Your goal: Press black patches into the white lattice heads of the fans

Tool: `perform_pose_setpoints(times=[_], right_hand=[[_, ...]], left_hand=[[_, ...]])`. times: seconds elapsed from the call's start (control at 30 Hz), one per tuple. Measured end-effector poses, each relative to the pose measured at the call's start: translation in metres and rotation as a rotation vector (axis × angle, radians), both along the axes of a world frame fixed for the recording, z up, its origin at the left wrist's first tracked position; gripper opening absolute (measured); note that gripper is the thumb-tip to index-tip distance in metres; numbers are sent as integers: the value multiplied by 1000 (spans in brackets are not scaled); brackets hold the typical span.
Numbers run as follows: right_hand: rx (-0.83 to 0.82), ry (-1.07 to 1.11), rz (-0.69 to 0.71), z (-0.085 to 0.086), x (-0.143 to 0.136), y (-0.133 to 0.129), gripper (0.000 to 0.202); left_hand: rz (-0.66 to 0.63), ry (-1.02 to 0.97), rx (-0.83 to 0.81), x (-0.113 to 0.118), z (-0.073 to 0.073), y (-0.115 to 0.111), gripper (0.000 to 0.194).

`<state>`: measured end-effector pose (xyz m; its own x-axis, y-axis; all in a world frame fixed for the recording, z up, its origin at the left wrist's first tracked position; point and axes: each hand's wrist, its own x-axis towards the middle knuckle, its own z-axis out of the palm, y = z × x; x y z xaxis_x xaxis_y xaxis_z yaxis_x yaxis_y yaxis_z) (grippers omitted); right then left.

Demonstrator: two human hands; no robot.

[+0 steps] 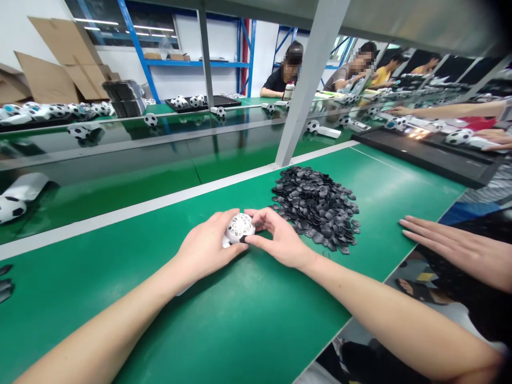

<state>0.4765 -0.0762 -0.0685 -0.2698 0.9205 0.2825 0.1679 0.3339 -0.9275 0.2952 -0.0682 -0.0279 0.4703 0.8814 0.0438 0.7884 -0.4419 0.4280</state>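
Observation:
Over the green tabletop (224, 330), my left hand (206, 242) is wrapped round a white item with a round openwork head (240, 227). My right hand (278, 237) touches the right side of that head, its thumb and fingers pinching a small black piece (240, 239) at the lower edge. The item's lower part is mostly hidden under my left hand. To the right of my right hand lies a heap of flat black pieces (316, 208).
A person's hand (452, 245) rests at the table's right edge. Behind the white strip (160, 202) runs a belt with white-and-black ball-headed items (12, 208). A grey post (308, 80) stands behind the heap. A black tray (424, 154) lies at the right; several people sit beyond.

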Motion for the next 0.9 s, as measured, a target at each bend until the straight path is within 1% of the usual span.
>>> perform_pose_setpoints(times=[0.17,0.23,0.27,0.3,0.37,0.4,0.43,0.5,0.53,0.57,0.6,0.67,0.77,0.9], right_hand=[[70,-100,-47,-3,-3,-4,33],[89,-136,-74,-4,-2,-4,34],[90,-141,-64,-3,-1,-2,34],[89,-142,-42,-1,1,2,31],[100,-184,-20,5,11,13,18],[123,-246,-48,9,18,19,10],[155,-338,-105,13,25,26,6],[218,-581,-243,21,37,37,5],[235,-687,-281,23,41,41,5],[240,-760,-287,24,42,43,6],[241,-801,-264,25,42,43,6],[253,-834,-171,24,36,41,4],[283,-916,-49,22,25,33,8],[336,-1032,-33,21,19,23,10]], left_hand=[[17,-23,36,3,-2,0,52],[24,-23,44,4,-3,0,52],[25,-26,39,4,-3,0,52],[23,-27,24,4,-3,0,53],[24,-19,-30,1,-1,2,58],[29,-6,-55,-2,1,4,61],[32,14,-68,-6,2,6,62],[21,67,-43,-13,5,10,61],[2,93,-12,-17,6,13,59],[-28,115,22,-20,6,15,58],[-60,132,51,-22,5,17,59],[-113,147,87,-25,4,20,64],[-138,142,104,-25,0,22,66],[-128,143,126,-23,0,21,66]])
